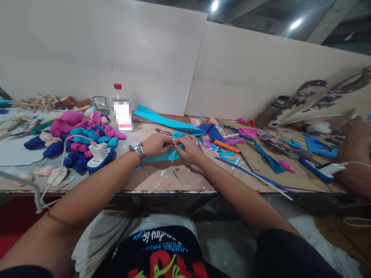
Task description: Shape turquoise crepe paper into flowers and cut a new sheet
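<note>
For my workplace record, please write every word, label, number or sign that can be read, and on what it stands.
"HIONS": blue letters, seemingly part of a longer line, on the dark T-shirt; its other lettering is too unclear.
Bottle label: pixelated, unreadable.
Wristwatch dial: too small to read.

The cloth (166,156) between the hands (156,145) was turquoise, as was the strip (162,119) beyond them. Left of the hands, bundled fabric (68,124) was magenta, royal blue, turquoise and peach, the bottle cap (117,86) red. To their right, a handle (226,146) was orange, a grey band (274,143) pink-spotted.
</note>
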Available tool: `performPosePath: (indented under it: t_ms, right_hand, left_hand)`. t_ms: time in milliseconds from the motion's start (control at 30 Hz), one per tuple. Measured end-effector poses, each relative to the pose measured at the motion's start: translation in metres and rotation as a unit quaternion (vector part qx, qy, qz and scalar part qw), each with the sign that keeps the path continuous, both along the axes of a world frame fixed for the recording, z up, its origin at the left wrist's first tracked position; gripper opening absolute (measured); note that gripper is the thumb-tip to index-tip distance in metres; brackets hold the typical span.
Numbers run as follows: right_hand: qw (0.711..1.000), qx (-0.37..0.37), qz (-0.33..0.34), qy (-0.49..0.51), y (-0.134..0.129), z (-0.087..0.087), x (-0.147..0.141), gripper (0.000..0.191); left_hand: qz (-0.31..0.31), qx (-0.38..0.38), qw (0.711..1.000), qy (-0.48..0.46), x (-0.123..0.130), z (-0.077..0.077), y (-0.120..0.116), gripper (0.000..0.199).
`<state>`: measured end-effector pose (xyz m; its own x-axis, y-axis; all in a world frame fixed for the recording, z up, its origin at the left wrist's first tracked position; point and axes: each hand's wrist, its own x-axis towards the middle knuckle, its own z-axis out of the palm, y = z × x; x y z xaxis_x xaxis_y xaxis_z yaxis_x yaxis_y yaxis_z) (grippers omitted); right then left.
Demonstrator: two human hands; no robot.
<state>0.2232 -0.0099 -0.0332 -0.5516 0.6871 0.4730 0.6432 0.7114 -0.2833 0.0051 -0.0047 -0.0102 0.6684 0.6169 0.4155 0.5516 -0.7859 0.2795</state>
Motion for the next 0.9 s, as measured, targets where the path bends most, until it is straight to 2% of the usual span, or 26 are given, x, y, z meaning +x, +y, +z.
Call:
performPosePath:
  t_ms: [133, 300, 433, 633, 900]
  right_hand:
    - [1.0, -0.01, -0.004, 0.001, -0.0003, 0.0003, -0.0012, 0.012]
    - [1.0, -0.014, -0.011, 0.01, -0.0009, 0.0016, -0.0015, 0.013]
    - [1.0, -0.013, -0.011, 0.017, -0.0008, 0.0019, 0.0, 0.009]
    - [1.0, -0.014, -0.003, 0.011, -0.0009, 0.0018, -0.0012, 0.009]
    - [1.0, -0.008, -0.005, 0.022, -0.0008, 0.0025, 0.0007, 0.007]
  left_hand:
    - [0.009, 0.042, 0.999, 0.031, 0.001, -0.0004, -0.0009, 0.025]
    - [0.023, 0.048, 0.998, 0.031, 0.0017, -0.0014, -0.0009, 0.026]
    - [0.026, 0.031, 0.999, 0.028, 0.0011, -0.0013, -0.0006, 0.026]
    - [-0.005, -0.012, 1.0, 0.013, -0.0002, -0.0008, 0.0008, 0.025]
    - [-0.02, -0.027, 0.999, -0.018, -0.0019, -0.0012, 0.0017, 0.024]
